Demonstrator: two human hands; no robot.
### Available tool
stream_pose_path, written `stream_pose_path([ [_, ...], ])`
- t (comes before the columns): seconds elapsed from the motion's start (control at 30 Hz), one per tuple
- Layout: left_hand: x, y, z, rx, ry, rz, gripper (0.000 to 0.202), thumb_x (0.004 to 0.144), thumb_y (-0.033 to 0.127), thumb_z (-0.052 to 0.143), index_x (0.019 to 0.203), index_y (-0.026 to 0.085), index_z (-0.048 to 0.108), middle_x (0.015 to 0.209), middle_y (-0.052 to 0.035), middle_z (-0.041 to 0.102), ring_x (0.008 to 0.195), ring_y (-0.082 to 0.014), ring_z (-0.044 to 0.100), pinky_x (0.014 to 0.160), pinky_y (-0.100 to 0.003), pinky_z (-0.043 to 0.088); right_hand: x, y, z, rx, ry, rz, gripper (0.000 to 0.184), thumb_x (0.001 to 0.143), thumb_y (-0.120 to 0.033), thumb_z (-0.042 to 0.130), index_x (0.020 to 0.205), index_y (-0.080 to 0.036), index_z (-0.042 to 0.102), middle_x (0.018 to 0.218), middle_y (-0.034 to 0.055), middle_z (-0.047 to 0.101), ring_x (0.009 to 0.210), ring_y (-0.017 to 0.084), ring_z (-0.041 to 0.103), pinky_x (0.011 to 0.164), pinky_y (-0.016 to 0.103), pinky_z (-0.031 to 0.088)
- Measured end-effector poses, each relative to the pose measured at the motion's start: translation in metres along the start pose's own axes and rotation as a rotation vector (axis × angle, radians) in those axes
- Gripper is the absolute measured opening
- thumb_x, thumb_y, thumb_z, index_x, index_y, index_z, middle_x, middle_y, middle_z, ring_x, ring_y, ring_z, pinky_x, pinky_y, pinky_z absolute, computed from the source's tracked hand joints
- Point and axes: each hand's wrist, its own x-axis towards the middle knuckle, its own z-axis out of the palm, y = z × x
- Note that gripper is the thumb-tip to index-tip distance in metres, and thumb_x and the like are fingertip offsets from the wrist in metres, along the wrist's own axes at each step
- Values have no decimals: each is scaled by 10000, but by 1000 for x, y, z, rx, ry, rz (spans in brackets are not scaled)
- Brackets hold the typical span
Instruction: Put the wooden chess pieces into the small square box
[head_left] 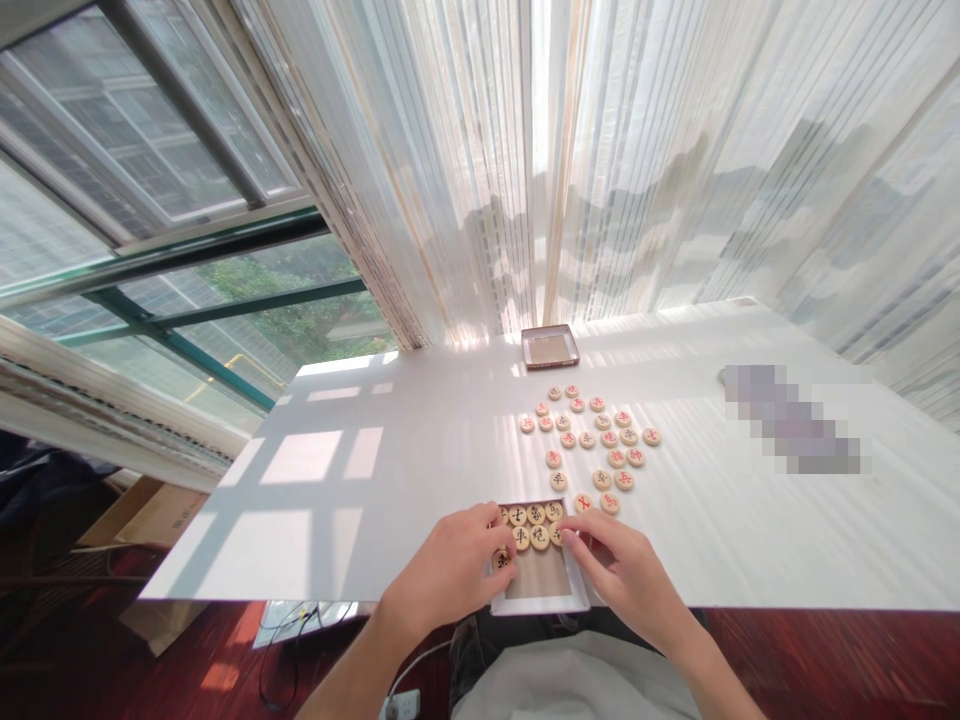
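Observation:
A shallow cardboard box (pixel 536 605) lies at the table's near edge, with two rows of round wooden Chinese chess pieces bearing black characters at its far side. My left hand (pixel 454 560) curls over the box's left wall, its fingers and thumb closed about a black-lettered chess piece (pixel 502 561). On the right, my right hand (pixel 622 565) pinches another black-lettered piece (pixel 556 535) at the end of the second row; the fingertips partly cover it. Bare box floor shows below the rows. Loose red and black pieces (pixel 609 438) are scattered beyond the box.
A second shallow box or lid (pixel 550 350) lies at the table's far side by the striped curtain (pixel 480 180). A blurred-out item (pixel 791 420) rests at the right of the white table (pixel 420 430). Cables (pixel 296 640) and cardboard (pixel 161 510) are at lower left.

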Motion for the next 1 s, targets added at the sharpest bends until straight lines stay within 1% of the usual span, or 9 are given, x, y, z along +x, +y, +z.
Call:
stream_pose_path([
  [0.07, -2, 0, -2, -22, 17, 1, 47, 882, 260, 648, 913, 265, 683, 937, 15, 624, 857, -160, 618, 758, -268, 445, 0, 0, 0, 3, 2, -5, 151, 1012, -313, 509, 994, -253, 646, 915, 14, 676, 754, 161, 609, 699, 278, 479],
  [0.2, -3, -5, -8, -85, 74, -26, 82, 922, 277, 596, 942, 263, 675, 924, 10, 626, 779, -143, 605, 722, -266, 452, 0, -2, -2, 14, 18, -14, 148, 1007, -309, 515, 993, -251, 650, 924, 22, 676, 768, 167, 615, 700, 284, 490],
  [0.3, 6, -15, -14, -159, 135, -24, 137, 959, 285, 539, 938, 253, 670, 928, 1, 637, 761, -134, 600, 721, -264, 462, -1, -2, -2, 21, 32, -23, 150, 1005, -302, 517, 999, -246, 656, 925, 29, 676, 770, 170, 619, 701, 289, 503],
  [0.4, 30, -27, -19, -267, 201, 13, 139, 948, 302, 558, 901, 228, 666, 897, -7, 653, 771, -137, 601, 729, -260, 474, -1, -2, -1, 25, 78, -35, 153, 1000, -302, 523, 1014, -241, 663, 901, 32, 677, 752, 173, 621, 692, 296, 512],
  [0.53, 76, -42, -21, -451, 242, 54, 191, 949, 337, 552, 936, 193, 677, 906, -29, 702, 802, -145, 619, 732, -254, 484, 0, -1, 0, 28, 142, -25, 162, 991, -315, 538, 1022, -233, 674, 904, 46, 700, 751, 184, 636, 704, 312, 528],
  [0.63, 103, -47, -20, -529, 184, 59, 250, 963, 377, 527, 936, 184, 682, 853, -20, 719, 750, -138, 623, 694, -247, 471, 0, -1, 0, 26, 185, -11, 167, 981, -336, 556, 1007, -225, 677, 894, 54, 712, 741, 187, 640, 699, 311, 537],
  [0.73, 114, -49, -16, -563, 134, 52, 303, 968, 411, 512, 893, 173, 684, 779, -11, 711, 674, -126, 594, 659, -245, 454, -1, -1, -1, -2, 195, 8, 166, 971, -348, 572, 926, -220, 667, 826, 40, 701, 706, 177, 626, 677, 294, 529],
  [0.83, 110, -51, -12, -566, 85, 62, 305, 942, 420, 554, 872, 166, 707, 749, -13, 705, 656, -121, 560, 642, -240, 435, -1, -2, -1, -48, 148, 32, 192, 966, -346, 580, 841, -217, 649, 754, 18, 667, 665, 162, 597, 636, 271, 503],
  [1.0, 95, -56, -8, -575, -126, 154, 323, 809, 483, 725, 835, 164, 766, 752, -26, 688, 652, -118, 516, 588, -227, 404, 0, -4, 1, -46, 113, 49, 211, 977, -345, 556, 846, -214, 657, 737, 12, 648, 651, 157, 584, 626, 266, 486],
])
